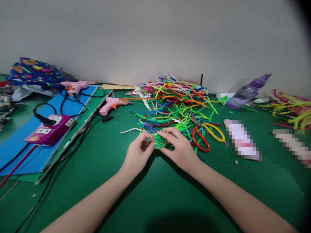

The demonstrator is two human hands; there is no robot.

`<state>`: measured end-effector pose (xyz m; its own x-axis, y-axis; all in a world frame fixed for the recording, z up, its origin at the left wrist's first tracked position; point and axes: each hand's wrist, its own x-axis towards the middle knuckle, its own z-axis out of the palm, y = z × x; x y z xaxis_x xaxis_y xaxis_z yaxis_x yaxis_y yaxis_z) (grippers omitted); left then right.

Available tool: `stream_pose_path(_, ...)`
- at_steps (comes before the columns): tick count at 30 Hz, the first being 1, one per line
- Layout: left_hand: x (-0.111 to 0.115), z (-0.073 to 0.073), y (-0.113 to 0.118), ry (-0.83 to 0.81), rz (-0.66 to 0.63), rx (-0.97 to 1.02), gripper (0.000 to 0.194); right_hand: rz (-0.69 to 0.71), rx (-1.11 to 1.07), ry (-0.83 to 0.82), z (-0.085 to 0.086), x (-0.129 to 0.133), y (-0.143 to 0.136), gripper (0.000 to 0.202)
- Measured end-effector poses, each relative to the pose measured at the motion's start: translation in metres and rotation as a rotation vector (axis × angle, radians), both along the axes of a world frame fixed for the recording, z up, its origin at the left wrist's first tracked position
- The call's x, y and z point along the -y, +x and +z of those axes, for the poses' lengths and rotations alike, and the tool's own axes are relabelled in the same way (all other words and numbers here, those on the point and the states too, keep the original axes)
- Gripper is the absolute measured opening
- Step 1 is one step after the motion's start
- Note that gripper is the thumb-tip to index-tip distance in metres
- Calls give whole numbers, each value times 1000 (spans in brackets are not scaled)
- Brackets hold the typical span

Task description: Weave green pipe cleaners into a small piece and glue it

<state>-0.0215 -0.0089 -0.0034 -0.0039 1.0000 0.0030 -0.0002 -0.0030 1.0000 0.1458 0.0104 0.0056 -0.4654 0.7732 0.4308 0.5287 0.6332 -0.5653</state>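
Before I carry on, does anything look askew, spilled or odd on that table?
No spill shows. The scissors lie with handles spread amid tangled pipe cleaners, just beyond the right hand, which looks untidy. The bottle leans rightward, though the wide view may exaggerate that.

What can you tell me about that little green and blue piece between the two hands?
The green and blue piece is small and blocky, bright green flecked with blue, its bumpy surface looking like fuzzy strands worked closely together. The left hand pinches its left side, the right hand its right, just in front of the pile of coloured strands. Fingers cover some edges; its back is hidden.
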Motion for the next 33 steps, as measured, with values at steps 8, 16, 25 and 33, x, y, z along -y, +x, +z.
stream_pose_path(8, -27, 11, 3, -7, -72, -62, 20, -48, 103, 134, 4, -1, 3, 46)
stream_pose_path(16, -31, -5, 2, -30, -109, 9, 10, -72, 80, 152, -16, 1, 11, 41)
stream_pose_path(25, -22, -11, 9, -143, 10, 274, 11, -53, 15, 143, -13, 2, 8, 41)
stream_pose_path(33, -21, -7, 7, -84, -27, 152, 19, -165, -100, -8, -7, 1, 8, 39)
